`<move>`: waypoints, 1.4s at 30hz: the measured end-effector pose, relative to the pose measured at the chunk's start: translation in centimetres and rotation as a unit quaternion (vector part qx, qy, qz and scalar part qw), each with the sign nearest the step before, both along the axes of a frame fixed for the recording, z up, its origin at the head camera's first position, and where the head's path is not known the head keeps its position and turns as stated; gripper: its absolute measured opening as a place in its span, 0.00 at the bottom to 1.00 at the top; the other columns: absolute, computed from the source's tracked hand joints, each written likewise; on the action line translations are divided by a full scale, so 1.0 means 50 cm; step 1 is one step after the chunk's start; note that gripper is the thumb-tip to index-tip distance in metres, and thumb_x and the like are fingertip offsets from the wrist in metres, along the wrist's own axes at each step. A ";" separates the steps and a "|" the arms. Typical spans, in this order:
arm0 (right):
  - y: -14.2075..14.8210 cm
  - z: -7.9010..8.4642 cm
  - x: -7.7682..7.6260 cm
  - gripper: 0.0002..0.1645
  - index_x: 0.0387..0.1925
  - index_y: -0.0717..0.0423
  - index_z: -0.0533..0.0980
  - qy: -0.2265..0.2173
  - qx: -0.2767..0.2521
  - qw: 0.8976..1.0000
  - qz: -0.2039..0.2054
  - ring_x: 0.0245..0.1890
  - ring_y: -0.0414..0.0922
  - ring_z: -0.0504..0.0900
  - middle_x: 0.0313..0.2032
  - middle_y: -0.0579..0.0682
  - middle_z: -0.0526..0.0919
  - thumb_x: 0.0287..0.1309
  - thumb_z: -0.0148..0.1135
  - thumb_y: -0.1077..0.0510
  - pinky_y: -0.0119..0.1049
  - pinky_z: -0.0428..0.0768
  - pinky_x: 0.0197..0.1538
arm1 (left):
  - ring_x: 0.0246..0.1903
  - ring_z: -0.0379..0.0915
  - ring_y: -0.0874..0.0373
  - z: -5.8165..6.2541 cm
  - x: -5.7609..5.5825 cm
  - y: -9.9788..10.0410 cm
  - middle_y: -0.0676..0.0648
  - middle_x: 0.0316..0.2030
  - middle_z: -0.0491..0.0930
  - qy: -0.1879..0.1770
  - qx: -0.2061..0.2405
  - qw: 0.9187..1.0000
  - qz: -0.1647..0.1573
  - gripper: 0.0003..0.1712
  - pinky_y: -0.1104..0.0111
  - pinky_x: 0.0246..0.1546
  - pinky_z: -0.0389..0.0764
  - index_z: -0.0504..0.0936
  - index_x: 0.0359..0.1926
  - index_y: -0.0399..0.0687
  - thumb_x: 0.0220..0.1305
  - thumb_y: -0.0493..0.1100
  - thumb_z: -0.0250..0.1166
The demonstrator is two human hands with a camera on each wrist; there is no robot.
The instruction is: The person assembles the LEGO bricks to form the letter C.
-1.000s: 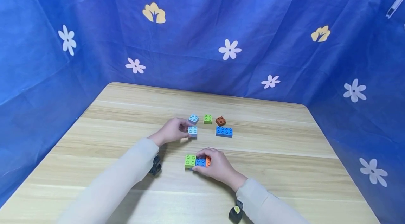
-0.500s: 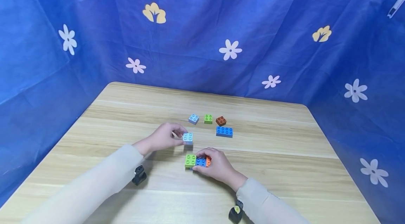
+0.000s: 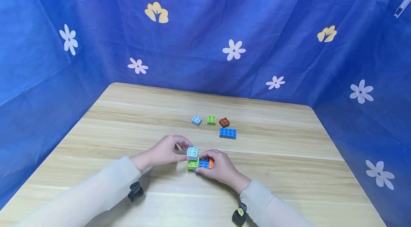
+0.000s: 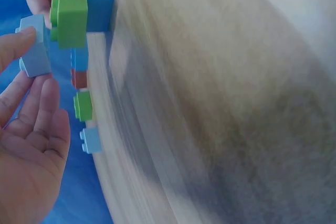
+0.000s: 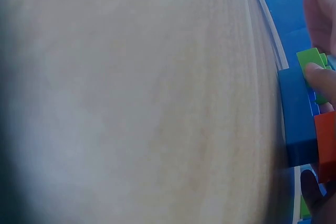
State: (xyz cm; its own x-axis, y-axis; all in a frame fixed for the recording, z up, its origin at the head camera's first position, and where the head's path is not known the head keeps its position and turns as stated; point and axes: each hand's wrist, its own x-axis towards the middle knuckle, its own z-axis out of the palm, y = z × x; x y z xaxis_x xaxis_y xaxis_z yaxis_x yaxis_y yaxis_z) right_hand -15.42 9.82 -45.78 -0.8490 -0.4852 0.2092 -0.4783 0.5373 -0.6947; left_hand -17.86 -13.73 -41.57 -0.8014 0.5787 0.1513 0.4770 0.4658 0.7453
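Note:
My left hand (image 3: 167,151) pinches a light blue toy brick (image 3: 192,153) between thumb and fingers. That brick hangs just over the green brick (image 3: 193,164); the left wrist view shows a small gap between the light blue brick (image 4: 35,51) and the green brick (image 4: 72,19). The green brick sits at the left end of a long blue brick (image 5: 298,119), with an orange brick (image 5: 326,145) at its other end. My right hand (image 3: 221,168) grips this joined piece on the table from the right, partly hiding the orange brick.
Behind the hands on the wooden table (image 3: 289,170) lie a light blue brick (image 3: 196,120), a green brick (image 3: 211,120), a brown brick (image 3: 224,122) and a long blue brick (image 3: 227,133). A blue patterned cloth (image 3: 192,34) surrounds the table's back and sides.
My left hand has brought the light blue brick from beside the back bricks toward me, to above the green brick. My right hand has stayed in place on the joined bricks.

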 end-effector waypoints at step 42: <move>0.001 -0.005 -0.003 0.23 0.43 0.52 0.80 0.008 -0.015 1.000 0.009 0.41 0.36 0.78 0.40 0.41 0.82 0.46 0.74 0.46 0.31 0.77 0.48 | 0.32 0.74 0.61 0.017 0.031 0.030 0.60 0.29 0.77 0.032 -0.056 0.998 0.003 0.17 0.62 0.40 0.78 0.81 0.33 0.49 0.39 0.35 0.75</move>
